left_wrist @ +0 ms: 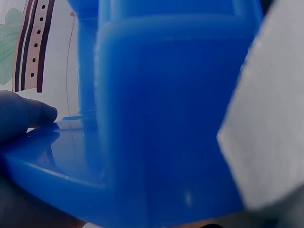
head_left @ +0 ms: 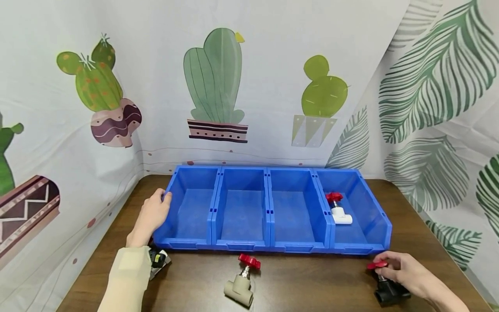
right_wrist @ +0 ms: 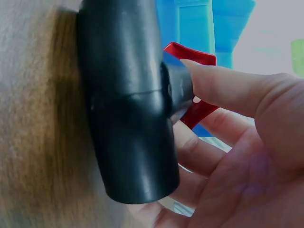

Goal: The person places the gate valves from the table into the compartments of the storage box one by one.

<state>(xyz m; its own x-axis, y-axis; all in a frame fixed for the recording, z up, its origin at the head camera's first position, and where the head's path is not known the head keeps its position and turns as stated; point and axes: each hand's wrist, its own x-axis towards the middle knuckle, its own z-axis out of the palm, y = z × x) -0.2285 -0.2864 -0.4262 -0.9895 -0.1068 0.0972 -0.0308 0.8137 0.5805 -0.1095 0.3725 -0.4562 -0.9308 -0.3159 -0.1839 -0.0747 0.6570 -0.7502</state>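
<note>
My right hand pinches a black valve just below its red handwheel, low on the right of the head view. The right wrist view shows the valve's black tee body close up, with the thumb and fingers around its neck by the red wheel. My left hand grips the outer left wall of the row of blue bins; in the left wrist view a fingertip lies over the blue rim. A white valve with a red wheel lies in the rightmost bin.
A beige valve with a red handwheel lies on the brown wooden table in front of the bins. Beneath my left forearm is a partly hidden wrist device. A printed cactus cloth hangs behind the table.
</note>
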